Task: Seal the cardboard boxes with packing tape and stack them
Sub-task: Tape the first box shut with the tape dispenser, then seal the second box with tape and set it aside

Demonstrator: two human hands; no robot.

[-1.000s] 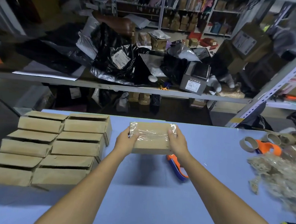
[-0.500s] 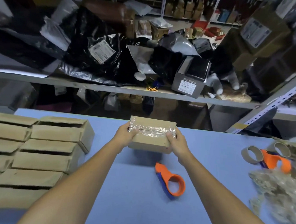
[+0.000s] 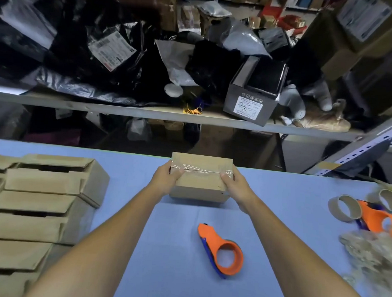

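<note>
Head view: both hands [image 3: 167, 179] grip the taped cardboard box [image 3: 200, 177].

Dim, even light, motion blur and wide-angle bending toward the edges, soft shadows

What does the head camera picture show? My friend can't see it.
The left hand and right hand grip the ends of a taped box at the far side of a blue table. An orange dispenser lies nearer, and open boxes sit stacked on the left.
</note>
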